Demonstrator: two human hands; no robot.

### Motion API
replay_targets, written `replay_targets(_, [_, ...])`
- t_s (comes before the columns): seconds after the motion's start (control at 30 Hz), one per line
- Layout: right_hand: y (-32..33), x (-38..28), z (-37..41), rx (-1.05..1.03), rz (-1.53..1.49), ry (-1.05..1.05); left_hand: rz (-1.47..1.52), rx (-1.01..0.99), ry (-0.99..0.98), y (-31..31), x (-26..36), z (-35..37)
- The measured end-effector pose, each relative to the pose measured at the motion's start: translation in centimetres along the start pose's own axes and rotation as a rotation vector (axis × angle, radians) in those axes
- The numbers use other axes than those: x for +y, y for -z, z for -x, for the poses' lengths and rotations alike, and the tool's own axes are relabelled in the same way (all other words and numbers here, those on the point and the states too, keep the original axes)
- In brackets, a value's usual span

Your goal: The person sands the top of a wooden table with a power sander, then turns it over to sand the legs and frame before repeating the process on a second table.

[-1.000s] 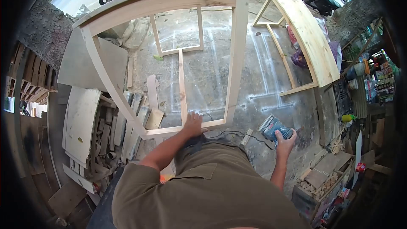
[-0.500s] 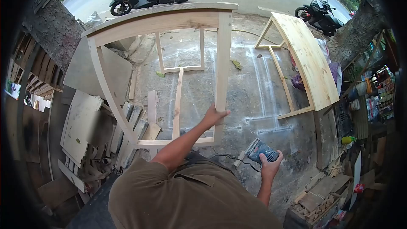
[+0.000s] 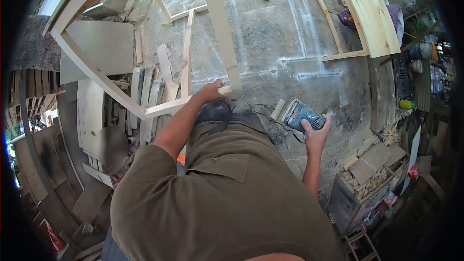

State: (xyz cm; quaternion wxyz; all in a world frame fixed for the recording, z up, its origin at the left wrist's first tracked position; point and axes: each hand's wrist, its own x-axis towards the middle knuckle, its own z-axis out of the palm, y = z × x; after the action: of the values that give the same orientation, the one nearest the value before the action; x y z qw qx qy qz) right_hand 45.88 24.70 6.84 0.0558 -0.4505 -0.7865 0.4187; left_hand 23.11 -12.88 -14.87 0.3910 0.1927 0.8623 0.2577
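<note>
A pale wooden table frame [image 3: 186, 53] stands in front of me on the left, its legs joined by low rails. Near the foot of its closest leg, my left hand [image 3: 211, 92] is closed around the lower rail. My right hand [image 3: 317, 135] grips a blue-grey electric sander [image 3: 303, 115] by its rear body, low over the concrete floor. The sander's dark cord [image 3: 263, 112] runs back towards my legs. The sander's sole is hidden from this angle.
Another wooden table [image 3: 365, 9] lies tipped on its side at the upper right. Scrap boards [image 3: 153, 99] are stacked at left. A box of wood offcuts [image 3: 369, 179] stands at lower right. White dust lines mark the concrete floor [image 3: 261, 34].
My view has tilted down, and the road and motorbikes have left it. My left hand has moved from the upright leg down to the lower rail. The sander stays in my right hand.
</note>
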Motion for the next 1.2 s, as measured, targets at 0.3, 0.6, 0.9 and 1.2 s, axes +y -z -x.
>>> replay_targets(0.3, [-4.6, -5.0, -6.2, -0.197, -0.068, 0.085, -0.3, -0.028, 0.19, 4.7, 3.2, 3.8])
replay_targets(0.6, [-12.5, -11.6, -20.4, -0.54, -0.015, 0.185, 0.567, -0.073, -0.053, 18.9, 8.6, 0.8])
replay_targets(0.9, [-26.8, -10.8, -31.5, -1.277, -0.235, -0.172, 0.539, 1.062, 0.066, 33.1, 23.9, -4.8])
replay_targets(1.2, [-39.4, -6.0, -32.3, -1.975, -0.092, -0.266, 0.764, 1.181, -0.057, 30.0, 22.6, -3.4])
